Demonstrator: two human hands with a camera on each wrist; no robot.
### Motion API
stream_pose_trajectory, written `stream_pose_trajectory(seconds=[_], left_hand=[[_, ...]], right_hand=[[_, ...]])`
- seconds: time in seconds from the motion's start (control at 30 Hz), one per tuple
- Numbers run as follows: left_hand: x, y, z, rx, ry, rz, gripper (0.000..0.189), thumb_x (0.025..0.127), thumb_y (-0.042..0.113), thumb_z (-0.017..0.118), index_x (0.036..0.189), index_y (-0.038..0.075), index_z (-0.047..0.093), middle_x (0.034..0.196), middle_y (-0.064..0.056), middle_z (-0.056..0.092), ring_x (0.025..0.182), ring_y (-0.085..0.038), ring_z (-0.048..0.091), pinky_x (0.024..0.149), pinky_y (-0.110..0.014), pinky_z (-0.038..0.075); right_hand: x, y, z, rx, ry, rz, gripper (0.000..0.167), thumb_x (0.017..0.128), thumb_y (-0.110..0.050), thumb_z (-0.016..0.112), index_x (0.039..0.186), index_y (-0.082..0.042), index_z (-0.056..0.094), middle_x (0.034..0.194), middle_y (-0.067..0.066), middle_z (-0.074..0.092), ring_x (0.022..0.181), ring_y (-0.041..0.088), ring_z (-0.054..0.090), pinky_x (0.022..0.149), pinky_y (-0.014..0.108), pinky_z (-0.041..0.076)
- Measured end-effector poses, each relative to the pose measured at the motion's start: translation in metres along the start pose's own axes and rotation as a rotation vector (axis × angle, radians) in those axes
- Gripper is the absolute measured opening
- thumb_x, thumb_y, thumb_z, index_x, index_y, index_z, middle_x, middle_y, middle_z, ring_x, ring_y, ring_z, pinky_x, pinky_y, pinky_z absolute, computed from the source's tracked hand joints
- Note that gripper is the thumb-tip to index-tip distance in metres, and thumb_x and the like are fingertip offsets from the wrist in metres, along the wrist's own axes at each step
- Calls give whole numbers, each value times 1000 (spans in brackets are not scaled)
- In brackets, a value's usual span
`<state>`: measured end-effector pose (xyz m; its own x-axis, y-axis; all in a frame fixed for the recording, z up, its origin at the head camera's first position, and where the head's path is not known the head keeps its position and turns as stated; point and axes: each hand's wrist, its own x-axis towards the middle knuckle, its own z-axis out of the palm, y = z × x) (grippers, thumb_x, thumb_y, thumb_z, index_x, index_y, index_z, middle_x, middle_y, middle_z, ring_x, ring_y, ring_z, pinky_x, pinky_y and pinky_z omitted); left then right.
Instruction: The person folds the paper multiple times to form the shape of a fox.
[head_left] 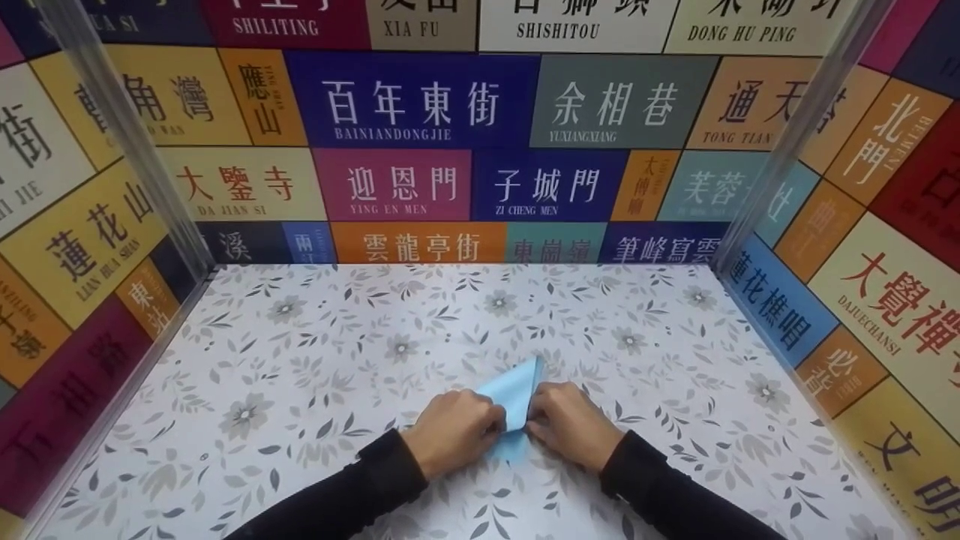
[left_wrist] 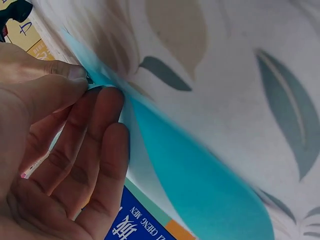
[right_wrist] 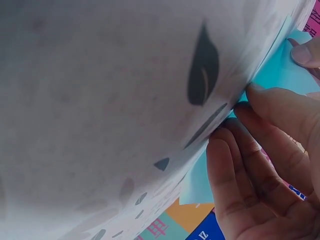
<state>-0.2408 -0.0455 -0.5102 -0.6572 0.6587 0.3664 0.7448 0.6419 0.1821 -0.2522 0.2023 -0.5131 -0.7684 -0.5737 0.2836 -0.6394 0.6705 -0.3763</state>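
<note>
A folded sheet of light blue paper lies on the patterned tabletop, its pointed corner aimed away from me and to the right. My left hand has hold of its left side, and the left wrist view shows that hand's thumb and index finger pinching a fold of the paper. On the other side, my right hand pinches the right edge. In the right wrist view its thumb and index finger meet at the paper, low against the tabletop. Part of the sheet is hidden behind the fingers.
The tabletop is white with grey flowers and leaves. Panels of coloured blocks with Chinese lettering stand behind it and along both sides. Clear upright posts mark the back corners.
</note>
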Motion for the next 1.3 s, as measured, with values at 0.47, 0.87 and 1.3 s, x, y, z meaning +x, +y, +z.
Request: stream_pose_trajectory(seconds=[0.47, 0.87, 1.3], left_hand=[[-2, 3, 1, 42, 26, 17, 8, 97, 13, 88, 91, 18, 89, 87, -1, 86, 76, -20, 81, 69, -37, 67], [-3, 3, 0, 55, 33, 35, 7, 99, 14, 88, 93, 17, 89, 88, -1, 87, 78, -21, 83, 71, -37, 69], [-7, 4, 3, 129, 44, 73, 7, 98, 17, 90, 92, 19, 87, 87, 2, 84, 75, -18, 79, 66, -36, 66]], right_hand=[[-4, 4, -3, 51, 11, -33, 13, 90, 2, 92, 96, -9, 89, 94, 2, 82, 88, 18, 82, 81, 35, 68], [-2, 5, -6, -3, 92, -15, 13, 87, 1, 93, 93, -10, 87, 90, 2, 81, 84, 18, 77, 80, 37, 67], [-4, 6, 0, 15, 53, -27, 7, 94, -5, 93, 96, -10, 89, 93, 6, 78, 82, 16, 72, 74, 31, 61]])
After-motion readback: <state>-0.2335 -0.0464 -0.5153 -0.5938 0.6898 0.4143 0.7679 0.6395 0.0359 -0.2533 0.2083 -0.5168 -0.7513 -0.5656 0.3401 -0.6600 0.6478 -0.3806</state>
